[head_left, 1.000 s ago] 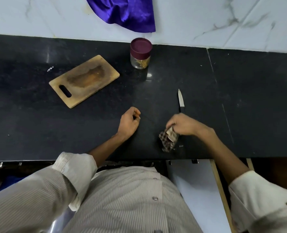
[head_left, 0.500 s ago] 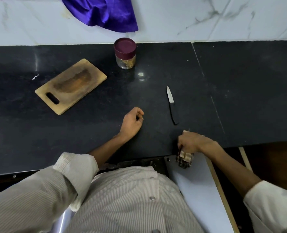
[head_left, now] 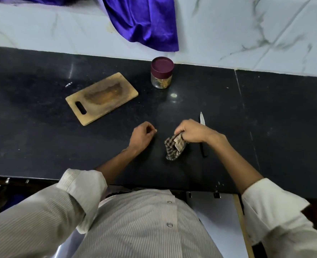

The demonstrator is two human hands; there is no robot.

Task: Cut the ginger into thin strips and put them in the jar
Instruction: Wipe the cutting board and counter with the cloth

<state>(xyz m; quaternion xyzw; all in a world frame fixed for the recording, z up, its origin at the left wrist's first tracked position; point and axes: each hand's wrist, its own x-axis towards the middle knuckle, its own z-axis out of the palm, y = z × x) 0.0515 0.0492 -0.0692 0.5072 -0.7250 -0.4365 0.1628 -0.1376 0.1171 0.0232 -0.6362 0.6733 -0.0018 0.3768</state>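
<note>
We grip a checked cloth [head_left: 174, 148] in the right hand [head_left: 193, 132], fingers curled round its upper edge while the rest trails on the black counter [head_left: 42, 127]; we judge this a wiping step, since the jar [head_left: 161, 72] already stands capped with its maroon lid [head_left: 162, 65] on. The left hand [head_left: 141, 135] rests on the counter beside the cloth, fingers loosely curled and holding nothing; it serves only as a brace. Yellowish matter shows through the jar's glass at the back edge near the wall; we take it for the ginger strips, though we cannot confirm this; no loose ginger is visible elsewhere. The knife [head_left: 202, 127] lies just behind the right hand, tip pointing away from us, handle partly hidden by the wrist; it is set clear of the wiping path. The wooden cutting board [head_left: 101, 98] lies angled to the left, stained at its centre, bare of pieces. A purple cloth [head_left: 144, 21] hangs over the marble wall [head_left: 247, 34] above.
</note>
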